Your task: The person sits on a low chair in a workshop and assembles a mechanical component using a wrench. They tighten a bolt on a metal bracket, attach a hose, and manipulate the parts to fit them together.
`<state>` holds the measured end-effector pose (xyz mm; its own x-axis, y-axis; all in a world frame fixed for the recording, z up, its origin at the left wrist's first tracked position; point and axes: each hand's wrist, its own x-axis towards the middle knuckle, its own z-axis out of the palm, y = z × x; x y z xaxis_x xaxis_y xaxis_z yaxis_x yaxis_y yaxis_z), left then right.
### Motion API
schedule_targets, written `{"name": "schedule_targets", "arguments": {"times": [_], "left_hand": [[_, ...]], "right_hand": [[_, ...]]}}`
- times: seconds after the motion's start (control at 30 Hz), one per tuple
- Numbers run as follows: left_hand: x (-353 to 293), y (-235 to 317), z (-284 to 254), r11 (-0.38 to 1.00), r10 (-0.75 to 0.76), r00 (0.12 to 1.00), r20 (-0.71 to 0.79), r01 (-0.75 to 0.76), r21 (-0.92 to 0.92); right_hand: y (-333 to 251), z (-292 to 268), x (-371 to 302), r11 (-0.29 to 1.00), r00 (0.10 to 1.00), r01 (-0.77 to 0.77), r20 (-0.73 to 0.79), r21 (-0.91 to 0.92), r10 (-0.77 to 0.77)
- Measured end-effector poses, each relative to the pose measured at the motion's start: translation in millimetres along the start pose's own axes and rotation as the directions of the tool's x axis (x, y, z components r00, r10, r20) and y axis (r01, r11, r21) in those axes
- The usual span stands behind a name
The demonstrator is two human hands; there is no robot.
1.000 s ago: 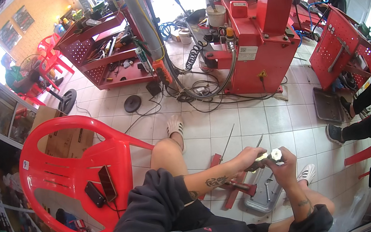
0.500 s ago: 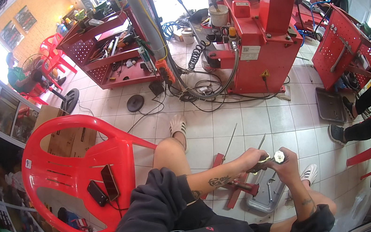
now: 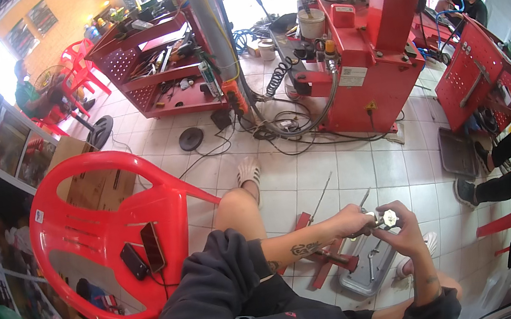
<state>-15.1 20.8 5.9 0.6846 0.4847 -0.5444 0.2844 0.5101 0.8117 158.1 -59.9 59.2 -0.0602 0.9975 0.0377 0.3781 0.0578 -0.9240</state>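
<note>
The right hand grasps a pale metal part by its round, fluted end, thumb and fingers curled about the rim; the left hand is clenched just beside it around metal mostly hidden by the fingers, and whether both hold one piece or two I cannot tell. The part sits between the two hands, in the air above the floor. If one hand were to ease off while the other twisted, the smooth, rounded end could slip through the fingertips and drop; fingers set so close together could also be pinched should the metal turn suddenly. A fall might strike the grey tray below the hands, or the hard tiles around it, and chip an edge. In that tray lies a long, bright metal tool. Below the left hand, beside the tray, a red metal stand lies on the floor. Far right of the right hand is a dark tray, its contents unclear. Well ahead of the hands, a white bucket has a handled thing standing in it; ahead and to the left, a red tool trolley carries jumbled hand tools on its middle shelf and small loose items on the lower one.
</note>
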Motion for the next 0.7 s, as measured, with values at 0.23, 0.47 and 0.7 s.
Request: {"name": "schedule_targets", "arguments": {"times": [0.23,0.47,0.7], "left_hand": [[5.2,-5.1,2.3,1.000,0.014,1.000,-0.019,-0.013,0.027],[11.7,-11.4,0.2,0.994,-0.009,1.000,-0.015,0.008,-0.108],[14.1,-11.6,1.2,0.987,-0.039,0.999,-0.032,0.033,-0.154]], "right_hand": [[14.7,-6.2,-5.8,0.938,0.977,-0.213,0.059,0.275,0.204],[23.6,5.3,-2.9,0.938,0.988,-0.124,-0.047,0.323,0.147],[32.8,10.1,-2.3,0.949,0.982,-0.149,-0.075,0.280,0.176]]}}
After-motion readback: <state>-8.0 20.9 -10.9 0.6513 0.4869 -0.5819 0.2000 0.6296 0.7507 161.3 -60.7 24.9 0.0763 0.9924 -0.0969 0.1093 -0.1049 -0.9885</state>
